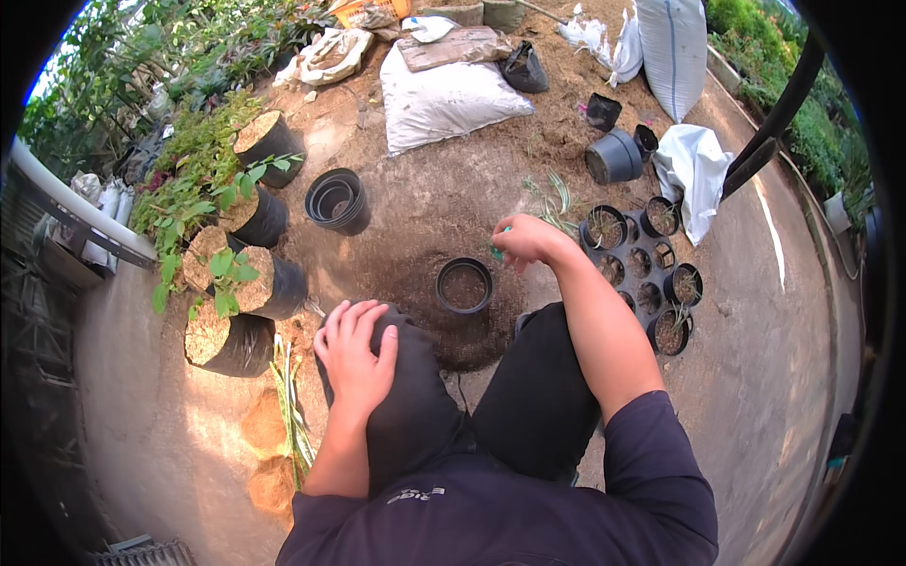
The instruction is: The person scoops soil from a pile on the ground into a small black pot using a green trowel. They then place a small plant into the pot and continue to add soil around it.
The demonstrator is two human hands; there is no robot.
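Note:
My left hand (359, 354) rests palm down on my left knee, thumb spread, holding nothing. My right hand (529, 242) is closed around a small green object (497, 252), mostly hidden by the fingers. Just left of and below that hand stands a round black plastic pot (464, 285) with dark soil inside, on the wet ground between my feet. Nothing touches the pot's rim. To the right of my right forearm sits a black pot-carrier tray (632, 267), with small potted plants in some of its holes. Loose green-and-white striped leafy plants (555, 198) lie beyond my right hand.
Nested black pots (338, 201) stand ahead left. Black grow bags (279, 283) with leafy cuttings line the left side. Variegated long leaves (291, 410) lie beside coconut-fibre clumps (269, 424). A white sack (446, 102) bears a wooden board (454, 48). A grey pot (614, 157) lies tipped at right.

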